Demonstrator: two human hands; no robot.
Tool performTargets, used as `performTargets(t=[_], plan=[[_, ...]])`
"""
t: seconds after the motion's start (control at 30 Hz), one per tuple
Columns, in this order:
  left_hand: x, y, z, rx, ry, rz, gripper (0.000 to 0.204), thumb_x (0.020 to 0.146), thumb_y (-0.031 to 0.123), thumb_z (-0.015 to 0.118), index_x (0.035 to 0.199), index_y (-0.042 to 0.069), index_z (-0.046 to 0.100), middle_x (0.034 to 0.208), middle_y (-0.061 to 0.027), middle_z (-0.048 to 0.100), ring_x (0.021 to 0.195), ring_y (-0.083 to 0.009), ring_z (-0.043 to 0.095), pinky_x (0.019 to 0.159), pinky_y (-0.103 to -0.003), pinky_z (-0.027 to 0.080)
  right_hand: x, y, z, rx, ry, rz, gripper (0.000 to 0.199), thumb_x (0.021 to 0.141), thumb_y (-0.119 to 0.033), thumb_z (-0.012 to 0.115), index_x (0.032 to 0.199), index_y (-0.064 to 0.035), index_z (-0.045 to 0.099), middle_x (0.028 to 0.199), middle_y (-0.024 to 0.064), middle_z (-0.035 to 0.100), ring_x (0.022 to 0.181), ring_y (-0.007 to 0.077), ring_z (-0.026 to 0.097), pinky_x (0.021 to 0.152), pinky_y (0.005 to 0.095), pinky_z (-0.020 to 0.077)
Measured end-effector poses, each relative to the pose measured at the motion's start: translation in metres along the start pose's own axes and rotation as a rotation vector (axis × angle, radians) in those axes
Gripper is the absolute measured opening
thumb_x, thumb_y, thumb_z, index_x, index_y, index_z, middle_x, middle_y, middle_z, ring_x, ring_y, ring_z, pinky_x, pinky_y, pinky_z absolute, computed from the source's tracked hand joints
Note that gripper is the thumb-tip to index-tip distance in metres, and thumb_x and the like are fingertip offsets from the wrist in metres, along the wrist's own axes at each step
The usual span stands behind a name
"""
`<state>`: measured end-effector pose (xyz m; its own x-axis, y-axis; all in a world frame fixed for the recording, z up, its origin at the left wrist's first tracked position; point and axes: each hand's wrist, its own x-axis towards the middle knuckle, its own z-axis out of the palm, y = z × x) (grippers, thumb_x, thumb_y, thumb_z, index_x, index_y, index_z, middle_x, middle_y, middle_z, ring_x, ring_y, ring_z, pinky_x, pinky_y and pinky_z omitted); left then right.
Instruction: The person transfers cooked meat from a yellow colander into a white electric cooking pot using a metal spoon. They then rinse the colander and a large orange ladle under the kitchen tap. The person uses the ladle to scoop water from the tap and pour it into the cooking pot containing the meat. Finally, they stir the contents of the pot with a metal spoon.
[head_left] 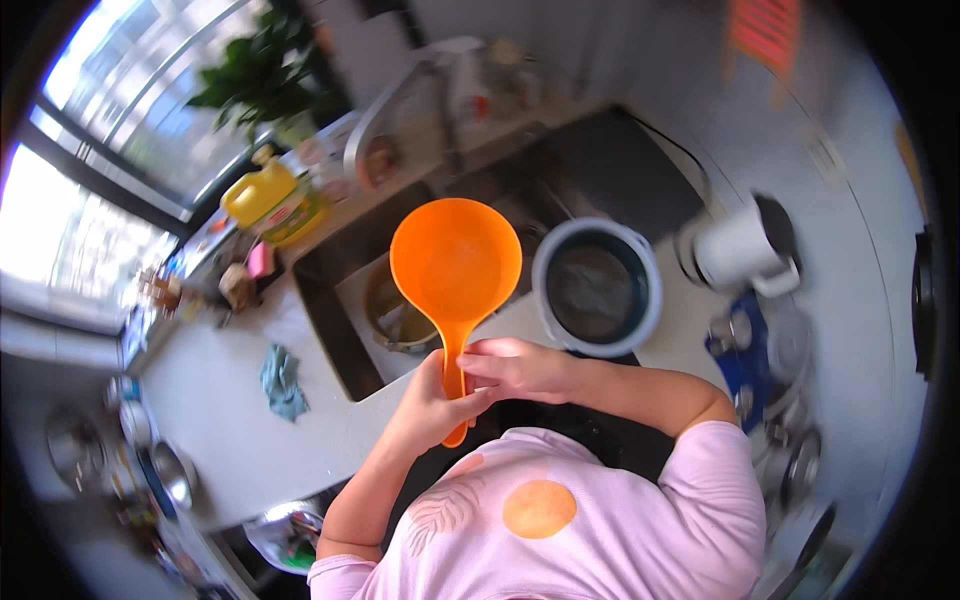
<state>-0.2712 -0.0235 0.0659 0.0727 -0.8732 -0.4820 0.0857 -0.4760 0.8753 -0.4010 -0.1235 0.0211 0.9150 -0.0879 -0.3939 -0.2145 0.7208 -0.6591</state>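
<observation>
Kitchen here, seen from above the head: pale countertop (230, 400) running along the left, bright windows (120, 120) far left, a leafy green plant (265, 75) on the sill beyond. Steel sink (345, 300) sunk into the counter at centre, curved tap (385, 105) arching over its far edge, a metal pot (395, 315) sitting down in the basin. Yellow oil bottle (265, 195) standing just left of the far sink corner. Crumpled teal cloth (282, 382) lying on the counter, left of the sink and apart from it. Stacked metal bowls (165, 470) at the near-left edge, blurred.

Right of the sink, a round rice cooker (597, 290), lid off, dark inner pot showing. Further right a white kettle (740, 245), blurred, tilted in the fisheye bend. Clutter of metal lids and dishes (790, 440) on the right, too smeared to sort out.

Now the action, dead centre: orange plastic ladle (455, 260) held upright, wide bowl up over the sink area, between the pot and the rice cooker in the picture. Left hand (430, 405) wrapped firmly around the lower handle, fingers closed on it. Right hand (520, 368) coming across from the right, fingertips (472, 362) pinching the handle just above the left hand's grasp. Both hands touching each other on the handle, well clear of the counter. Pink patterned shirt (590, 510) filling the near edge.
</observation>
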Motion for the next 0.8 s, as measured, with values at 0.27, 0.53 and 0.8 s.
performTargets(t=[0.27,0.53,0.8], plan=[[-0.062,0.009,0.108,0.11,-0.637,0.076,0.04,0.076,0.013,0.06,0.109,-0.001,0.042,0.077,-0.006,0.054,0.062,-0.0129,0.055,0.057,-0.023,0.045,-0.141,0.086,0.067,0.244,0.435,-0.564,0.023,0.088,-0.02,0.052,0.105,-0.0042,0.049,0.101,0.0059,0.054,0.092,0.0135,0.053,0.081,0.0283,0.0445],[-0.084,-0.023,0.252,0.3,-1.43,0.007,0.041,0.084,0.019,0.062,0.115,-0.003,0.046,0.099,-0.0073,0.054,0.091,-0.0131,0.052,0.082,-0.027,0.043,-0.329,0.196,0.099,0.531,0.744,-0.892,0.016,0.087,-0.011,0.051,0.1,-0.0033,0.05,0.106,0.0142,0.057,0.105,0.023,0.053,0.091,0.0356,0.042],[-0.13,-0.077,0.433,0.282,-1.649,-0.052,0.022,0.084,0.001,0.058,0.105,-0.003,0.053,0.09,-0.0048,0.056,0.081,-0.0101,0.055,0.074,-0.024,0.046,-0.533,0.318,0.143,0.737,1.078,-1.102,0.011,0.085,-0.011,0.052,0.092,-0.0051,0.047,0.072,0.0058,0.052,0.056,0.0173,0.054,0.053,0.032,0.0449]])
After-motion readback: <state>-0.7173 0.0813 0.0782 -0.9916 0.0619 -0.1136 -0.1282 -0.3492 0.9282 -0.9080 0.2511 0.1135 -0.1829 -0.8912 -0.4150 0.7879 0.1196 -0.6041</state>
